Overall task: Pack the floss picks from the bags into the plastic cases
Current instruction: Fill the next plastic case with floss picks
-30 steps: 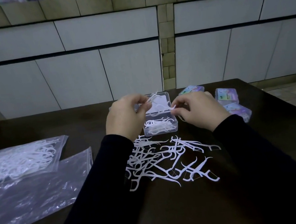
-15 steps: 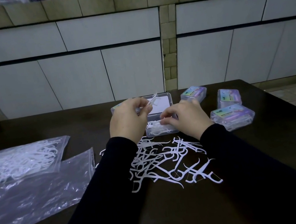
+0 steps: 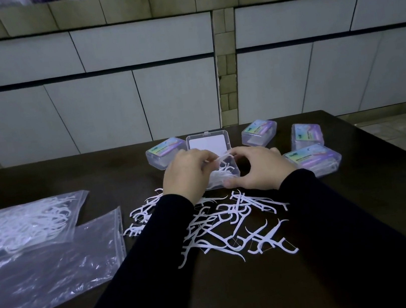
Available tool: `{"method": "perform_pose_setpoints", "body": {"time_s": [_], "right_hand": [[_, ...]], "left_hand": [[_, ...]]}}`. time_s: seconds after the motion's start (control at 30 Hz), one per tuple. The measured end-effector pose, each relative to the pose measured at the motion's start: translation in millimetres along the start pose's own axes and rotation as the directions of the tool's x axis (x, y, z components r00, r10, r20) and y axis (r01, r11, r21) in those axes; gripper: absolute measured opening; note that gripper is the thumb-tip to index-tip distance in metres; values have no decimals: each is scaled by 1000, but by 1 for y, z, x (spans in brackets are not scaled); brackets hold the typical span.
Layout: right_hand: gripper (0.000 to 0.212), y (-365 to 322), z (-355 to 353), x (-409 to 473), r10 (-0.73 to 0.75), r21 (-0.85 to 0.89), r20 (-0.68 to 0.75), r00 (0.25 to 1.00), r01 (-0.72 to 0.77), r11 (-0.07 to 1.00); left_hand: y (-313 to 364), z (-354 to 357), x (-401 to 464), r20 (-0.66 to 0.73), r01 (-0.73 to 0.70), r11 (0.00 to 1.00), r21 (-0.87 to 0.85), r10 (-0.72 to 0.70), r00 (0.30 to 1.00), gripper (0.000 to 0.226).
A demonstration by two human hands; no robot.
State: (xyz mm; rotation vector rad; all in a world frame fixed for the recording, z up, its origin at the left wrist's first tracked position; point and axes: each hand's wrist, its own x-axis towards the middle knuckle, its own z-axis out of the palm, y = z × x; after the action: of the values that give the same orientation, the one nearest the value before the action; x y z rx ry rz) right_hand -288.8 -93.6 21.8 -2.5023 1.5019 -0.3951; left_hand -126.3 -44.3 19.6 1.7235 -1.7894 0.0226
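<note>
An open clear plastic case (image 3: 232,173) sits on the dark table (image 3: 362,204), its lid (image 3: 208,143) tipped back, with floss picks inside. My left hand (image 3: 187,177) and my right hand (image 3: 259,169) meet over it, fingertips pinching a white floss pick (image 3: 223,157) between them. My right thumb rests at the case's front edge. A loose pile of white floss picks (image 3: 223,227) lies just in front of my wrists. At the left, one zip bag (image 3: 20,226) holds many picks and another bag (image 3: 43,272) lies flat and looks empty.
Several closed cases with coloured labels stand around the open one: one behind my left hand (image 3: 165,153), one behind my right hand (image 3: 259,132), two at the right (image 3: 306,135) (image 3: 313,161). A tiled wall rises beyond the table's far edge.
My right hand has lifted from the case's contents to meet my left hand's fingertips over the case. The view has tilted, showing more of the closed cases.
</note>
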Motion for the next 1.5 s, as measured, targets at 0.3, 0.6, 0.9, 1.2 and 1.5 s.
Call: {"method": "perform_pose_setpoints", "body": {"time_s": [0.3, 0.6, 0.9, 1.2, 1.5], "right_hand": [[73, -3, 0, -2, -9, 32, 9, 1000, 9, 999], [75, -3, 2, -2, 18, 56, 17, 1000, -19, 998], [73, -7, 0, -6, 20, 88, 30, 999, -23, 996], [81, -10, -6, -8, 49, 55, 70, 996, -52, 997], [63, -17, -50, -27, 186, -34, 452, 872, -192, 981]], "left_hand": [[-7, -8, -1, 84, 106, 981, -163, -94, 992, 11], [-11, -15, 0, -58, 8, 997, 75, -4, 998, 12], [-4, -17, -5, 192, -15, 990, 139, -12, 981, 21], [-5, -25, -6, 85, 69, 997, 37, -72, 994, 18], [26, -57, -17, 624, 77, 996, -40, -35, 781, 32]]}}
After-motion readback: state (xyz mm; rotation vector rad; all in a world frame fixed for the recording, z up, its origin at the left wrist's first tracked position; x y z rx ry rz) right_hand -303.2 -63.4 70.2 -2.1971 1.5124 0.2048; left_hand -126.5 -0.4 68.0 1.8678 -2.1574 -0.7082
